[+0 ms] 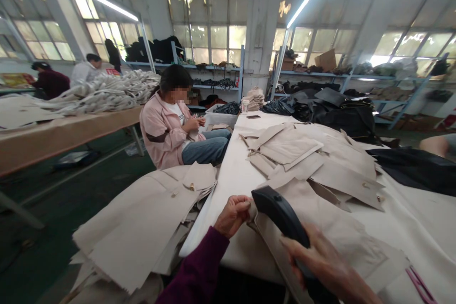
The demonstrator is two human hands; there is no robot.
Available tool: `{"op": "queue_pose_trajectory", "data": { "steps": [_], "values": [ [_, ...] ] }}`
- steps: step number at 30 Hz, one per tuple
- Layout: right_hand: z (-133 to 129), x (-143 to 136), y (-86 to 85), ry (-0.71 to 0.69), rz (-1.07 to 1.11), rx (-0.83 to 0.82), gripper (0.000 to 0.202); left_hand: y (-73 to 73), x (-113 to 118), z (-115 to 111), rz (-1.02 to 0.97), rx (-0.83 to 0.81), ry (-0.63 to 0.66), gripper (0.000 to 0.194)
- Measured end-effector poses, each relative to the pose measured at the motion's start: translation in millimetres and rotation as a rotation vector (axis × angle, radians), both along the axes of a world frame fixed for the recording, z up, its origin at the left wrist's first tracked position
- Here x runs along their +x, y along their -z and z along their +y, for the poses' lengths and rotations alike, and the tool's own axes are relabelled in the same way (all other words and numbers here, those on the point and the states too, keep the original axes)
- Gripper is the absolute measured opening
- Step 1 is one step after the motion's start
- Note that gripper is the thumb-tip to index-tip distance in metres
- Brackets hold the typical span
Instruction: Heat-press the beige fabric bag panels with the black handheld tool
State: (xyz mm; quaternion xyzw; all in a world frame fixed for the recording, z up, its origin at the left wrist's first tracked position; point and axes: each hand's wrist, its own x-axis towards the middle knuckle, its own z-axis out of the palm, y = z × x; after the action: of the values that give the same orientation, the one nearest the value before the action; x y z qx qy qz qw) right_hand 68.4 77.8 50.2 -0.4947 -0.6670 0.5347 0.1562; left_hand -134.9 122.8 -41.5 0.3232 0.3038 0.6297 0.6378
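Note:
My left hand (pixel 233 215) pinches the edge of a beige fabric piece (pixel 276 244) near the front edge of the table. In my right hand (pixel 317 254) is a black curved handheld tool (pixel 281 211); its rounded tip is beside my left fingertips, at the fabric's edge. The fabric strip hangs down from my left fingers towards the bottom of the view. Behind the tool lies a pile of beige fabric pieces (pixel 288 145), some with small metal fittings.
Another stack of beige pieces (pixel 142 223) lies left of the white-covered table (pixel 237 152). A seated person in pink (pixel 162 128) is beyond it. Pink-handled scissors (pixel 418 285) lie at the lower right, black fabric (pixel 416 168) at the right, a phone (pixel 253 117) farther back.

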Motion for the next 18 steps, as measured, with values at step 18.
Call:
{"op": "queue_pose_trajectory", "data": {
  "steps": [18],
  "values": [
    [-19, 49, 9.6, 0.04, -0.069, -0.011, 0.038, 24.2, 50, -81, 0.432, -0.215, -0.7, 0.023]
  ]
}}
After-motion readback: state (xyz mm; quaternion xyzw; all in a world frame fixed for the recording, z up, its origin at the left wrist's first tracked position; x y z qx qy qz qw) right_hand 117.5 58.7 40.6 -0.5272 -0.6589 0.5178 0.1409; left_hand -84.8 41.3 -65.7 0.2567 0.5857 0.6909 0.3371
